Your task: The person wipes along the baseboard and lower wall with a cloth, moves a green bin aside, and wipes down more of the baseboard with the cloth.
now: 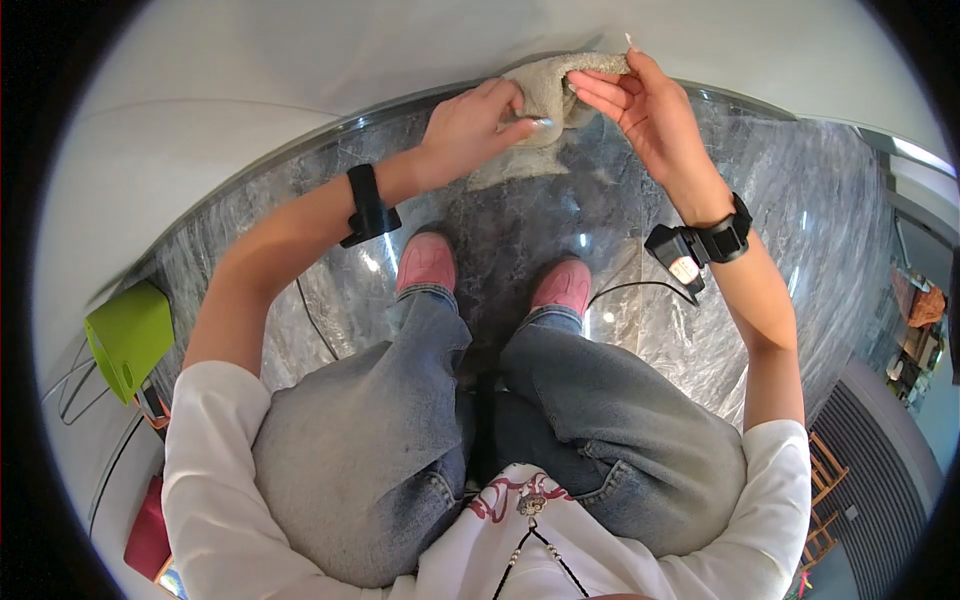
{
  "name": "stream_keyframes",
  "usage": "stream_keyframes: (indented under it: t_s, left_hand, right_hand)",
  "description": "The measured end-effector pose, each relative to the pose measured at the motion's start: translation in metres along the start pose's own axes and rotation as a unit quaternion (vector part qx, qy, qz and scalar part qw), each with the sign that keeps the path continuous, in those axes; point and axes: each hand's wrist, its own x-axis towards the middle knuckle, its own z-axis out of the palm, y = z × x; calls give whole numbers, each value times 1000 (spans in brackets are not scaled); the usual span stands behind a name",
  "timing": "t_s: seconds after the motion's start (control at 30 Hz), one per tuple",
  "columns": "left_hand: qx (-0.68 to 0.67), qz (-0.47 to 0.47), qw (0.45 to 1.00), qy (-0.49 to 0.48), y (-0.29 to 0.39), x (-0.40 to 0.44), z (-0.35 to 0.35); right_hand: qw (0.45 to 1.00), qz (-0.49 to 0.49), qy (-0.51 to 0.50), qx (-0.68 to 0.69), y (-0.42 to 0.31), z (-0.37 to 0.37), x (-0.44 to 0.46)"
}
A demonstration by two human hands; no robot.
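A beige, fuzzy cleaning cloth (545,88) lies bunched where the grey marbled floor meets the white wall. My left hand (472,130) grips its left side, with the fingers curled into the folds and the thumb in front. At the upper right, my right hand (652,118) pinches the cloth's edge between thumb and fingers, holding that corner up. The inner folds are hidden. Each wrist wears a black strap, and the right one carries a small device (684,262) with a cable.
The shiny marbled floor (780,200) spreads around my pink shoes (427,262). The white wall (300,70) curves across the top. A green box-like object (130,340) and cables are at left. Far right, wooden chair-like frames (825,470) stand near a ribbed grey surface.
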Motion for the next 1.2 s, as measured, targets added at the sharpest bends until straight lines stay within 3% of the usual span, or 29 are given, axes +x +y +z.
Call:
stream_keyframes:
  t_s: [0.07,0.17,0.33,0.37,0.4,0.5,0.57,0.6,0.73,0.77,0.9,0.97,1.0,1.07,1.1,1.13,1.17,1.2]
  left_hand:
    - [-58,54,993,82,12,-6,-1]
    - [-93,4,987,133,26,-5,-2]
    - [-123,38,980,149,28,16,-23]
    - [-151,52,976,147,26,20,-28]
    - [-149,56,976,146,25,22,-36]
    - [-131,124,980,81,25,26,-67]
    - [27,201,976,76,35,20,-89]
    - [32,206,975,74,41,18,-95]
    - [-12,147,979,142,63,14,-114]
    - [-33,108,981,158,67,14,-118]
    - [-40,122,968,215,80,9,-139]
    - [-8,202,921,332,86,6,-157]
    - [7,200,918,343,87,6,-171]
    - [119,325,799,492,88,0,-203]
    - [172,356,769,502,85,-5,-222]
    - [225,386,736,510,84,-8,-242]
    - [126,443,702,544,87,6,-244]
    - [146,437,698,548,82,8,-242]
  right_hand:
    - [999,-21,-13,-24,-7,12,-9]
    - [998,-41,-16,-52,-21,31,-22]
    - [994,-90,-30,-58,-45,51,-40]
    - [992,-110,41,-49,-49,65,-46]
    - [984,-130,113,-40,-52,72,-49]
    - [968,-202,60,-137,-58,32,-41]
    - [951,-242,97,-167,-57,13,-35]
    - [932,-274,129,-201,-58,12,-35]
    - [897,-305,196,-254,-65,8,-35]
    - [882,-359,189,-240,-64,-3,-27]
    - [839,-497,152,-162,-79,-1,-20]
    - [816,-559,102,-107,-99,19,-22]
    - [801,-591,57,-72,-112,32,-24]
    - [768,-639,-27,-28,-132,56,-26]
    - [768,-638,-41,-16,-133,60,-16]
    - [679,-725,14,-115,-134,63,-3]
    - [571,-791,72,-207,-136,66,11]
    - [447,-837,128,-288,-137,75,22]
